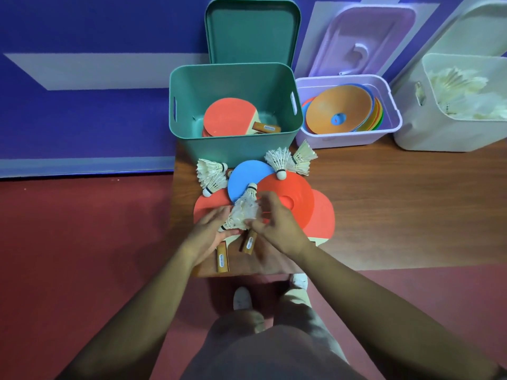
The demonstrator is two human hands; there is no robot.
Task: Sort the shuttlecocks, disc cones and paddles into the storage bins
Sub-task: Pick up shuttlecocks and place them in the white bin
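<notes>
Both hands are in over the pile at the near end of the wooden table [397,201]. The right hand [274,220] has its fingers curled down, pinching the ragged white feathers of the held shuttlecocks [244,211]. The left hand [211,231] lies flat-fingered against the other side, cupping rather than clasping. One rounded cork tip points away over the blue disc cone [241,176], a smooth flat circle. It overlaps the red disc cone [290,193], wider and glossy, with a dimple at its middle. Under them sit two red-rubber paddles [323,218], and their varnished wood handles [222,259] jut towards the near table edge, beneath the wrists. Loose shuttlecocks fan out on either side: two at the left [212,174], hard by the table's left edge, and two at the right [290,159], one cork touching the red cone's rim. Beyond the pile is the green bin [236,149], matte plastic with rounded corners and slot handles. It holds paddles [227,116], and its lid [252,31] stands propped behind. Just beside it to the right, the lilac bin [343,138] holds nested cones [340,108], orange on top. Farther right, the white bin [411,133] is heaped with feathery shuttlecocks [461,86]. The bare wood runs wide to the right of the pile, in front of those two bins.
</notes>
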